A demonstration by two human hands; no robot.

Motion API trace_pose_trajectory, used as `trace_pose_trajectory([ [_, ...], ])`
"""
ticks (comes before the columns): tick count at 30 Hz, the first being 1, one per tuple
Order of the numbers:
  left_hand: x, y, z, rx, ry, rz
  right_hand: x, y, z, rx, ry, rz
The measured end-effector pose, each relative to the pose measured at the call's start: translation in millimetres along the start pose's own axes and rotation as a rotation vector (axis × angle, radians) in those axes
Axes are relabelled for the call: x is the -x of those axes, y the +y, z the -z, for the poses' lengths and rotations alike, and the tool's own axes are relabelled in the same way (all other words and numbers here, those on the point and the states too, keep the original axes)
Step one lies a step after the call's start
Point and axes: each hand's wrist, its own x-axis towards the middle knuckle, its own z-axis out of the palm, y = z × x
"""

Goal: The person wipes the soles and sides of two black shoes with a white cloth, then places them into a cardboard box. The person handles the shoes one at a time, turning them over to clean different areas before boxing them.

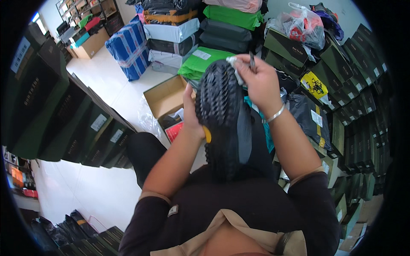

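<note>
A black shoe with a deeply lugged sole is held up before me, sole facing the camera. My left hand grips its left edge, beside a yellow patch near the middle of the shoe. At the toe's right edge my right hand pinches a crumpled white cloth or tissue against the shoe. A thin dark item sticks up between the fingers of that hand; what it is I cannot tell. Beyond my left hand an open cardboard shoebox holds paper and a red item.
Dark green shoeboxes are stacked at the left and the right. Wrapped parcels stand in piles ahead, a green plastic parcel among them. A dark taped parcel lies right of my right forearm.
</note>
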Motion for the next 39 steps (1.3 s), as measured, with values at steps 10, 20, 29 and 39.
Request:
trace_pose_trajectory([
  [10, -13, -37, 15, -0.524, 0.631, 0.121, 19, 98, 65, 0.105, 0.049, -0.220],
  [20, -23, -61, 54, -0.906, 0.547, 0.067, 21, 99, 67, 0.160, -0.096, -0.063],
  [29, -22, -62, 50, -0.803, 0.528, 0.117, 41, 88, 56, 0.432, -0.249, 0.113],
  [39, -20, -54, 31, -0.720, 0.530, 0.164, 97, 32, 59, 0.785, -0.751, 0.257],
])
